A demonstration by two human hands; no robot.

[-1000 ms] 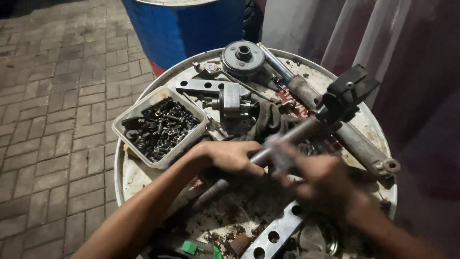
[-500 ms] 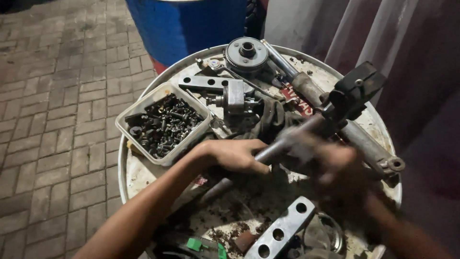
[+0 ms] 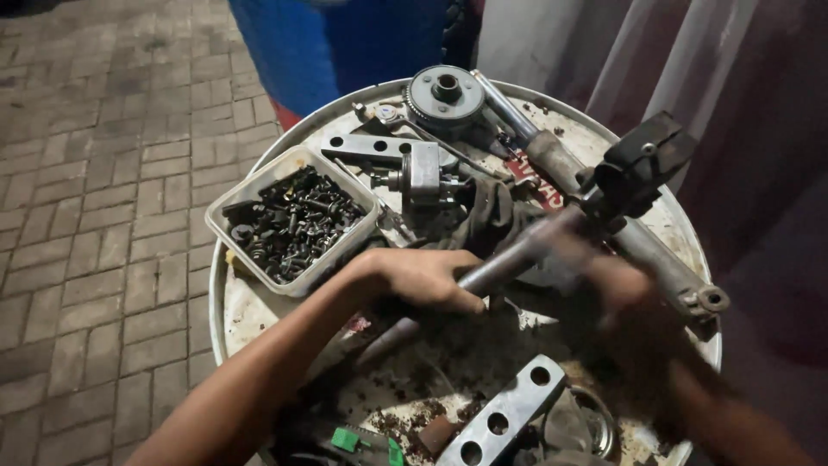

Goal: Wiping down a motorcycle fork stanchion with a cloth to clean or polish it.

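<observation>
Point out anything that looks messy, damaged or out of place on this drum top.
The white drum top is stained and strewn with rusty crumbs, thickest near the holed metal bar. Loose parts lie heaped around the tub of dark bolts. The left hand grips a metal tube; the right hand is blurred.

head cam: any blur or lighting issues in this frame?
Head view: right hand smeared by motion blur, fingers indistinct; left hand on the metal tube fairly sharp. Tub of screws and gear crisp. Light is dim; brick floor and lower right corner fall into dark shadow.
</observation>
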